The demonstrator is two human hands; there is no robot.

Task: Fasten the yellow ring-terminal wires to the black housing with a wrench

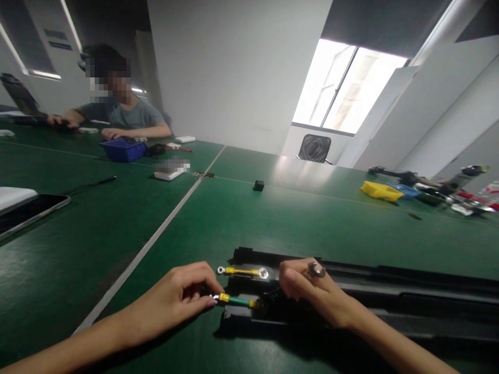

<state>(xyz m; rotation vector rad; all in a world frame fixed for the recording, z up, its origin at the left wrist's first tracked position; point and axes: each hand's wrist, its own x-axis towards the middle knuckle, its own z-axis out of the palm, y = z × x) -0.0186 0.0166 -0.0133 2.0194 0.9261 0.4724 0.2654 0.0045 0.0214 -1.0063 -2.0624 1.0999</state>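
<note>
My left hand (191,291) pinches the near ring lug of a short green cable (238,301) with yellow sleeves at both ends. The cable's other end meets a dark part on the black metal rails (370,280). There my right hand (307,285) is closed, fingers curled around a dark object that I cannot make out. A curved shiny metal piece (316,269) shows at its knuckles. Just beyond my hands lies a yellow cable (244,271) with a ring lug at each end; its right lug sits over a round silver fastener on the rail.
Across the green table (218,223), a person (128,114) handles items near a blue bin (123,149). A small black block (258,185) stands mid-table. Yellow (381,190) and blue trays with tools are far right. A phone (35,210) lies at the left.
</note>
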